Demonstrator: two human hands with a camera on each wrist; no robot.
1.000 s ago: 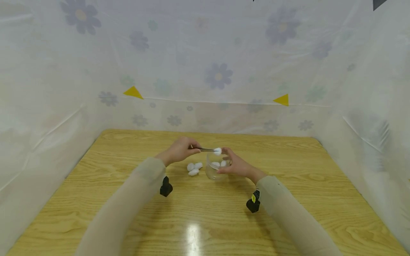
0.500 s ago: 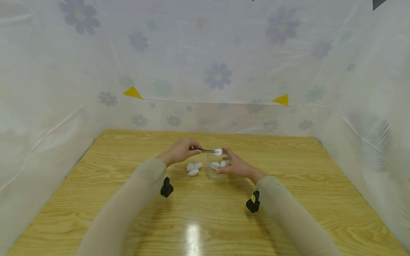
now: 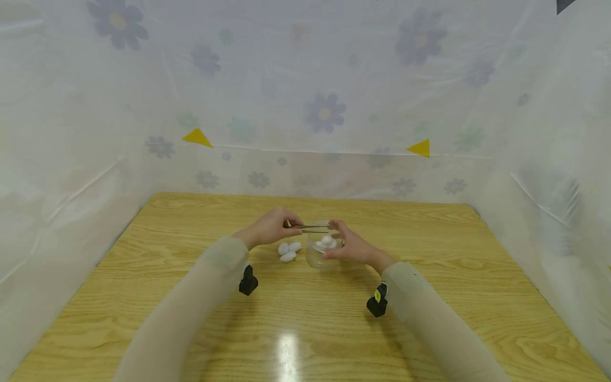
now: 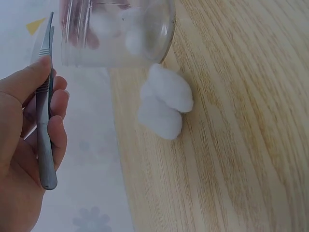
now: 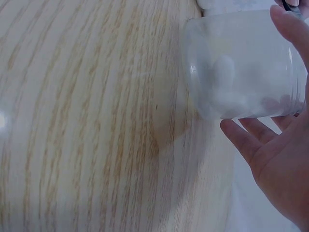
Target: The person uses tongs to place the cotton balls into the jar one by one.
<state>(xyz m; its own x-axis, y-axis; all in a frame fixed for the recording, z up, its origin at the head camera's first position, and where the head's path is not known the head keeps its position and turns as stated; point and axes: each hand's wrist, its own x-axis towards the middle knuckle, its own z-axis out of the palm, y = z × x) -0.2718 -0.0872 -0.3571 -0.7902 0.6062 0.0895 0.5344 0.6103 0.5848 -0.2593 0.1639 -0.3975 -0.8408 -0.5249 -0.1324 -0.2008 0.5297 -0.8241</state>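
My left hand (image 3: 274, 227) pinches a pair of metal tweezers (image 4: 44, 111) between thumb and fingers. In the head view their tips lie parted over the mouth of a clear jar (image 3: 315, 259), with nothing between them. White cotton balls (image 3: 326, 242) sit inside the jar. My right hand (image 3: 354, 246) holds the jar from the right, thumb on the near side and fingers round the far side, as the right wrist view of the jar (image 5: 241, 63) also shows. Left of the jar, a small cluster of cotton balls (image 3: 288, 251) lies on the table.
The wooden table (image 3: 305, 313) stretches out on all sides of the jar. A pale flowered curtain (image 3: 267, 79) hangs behind it and at both sides. A black wrist camera (image 3: 247, 281) sits under the left sleeve, another black camera (image 3: 377, 301) under the right.
The cotton ball held in the tweezers has dropped into the jar, onto the others. The tweezer tips have spread apart. My right hand and the jar have stayed in place.
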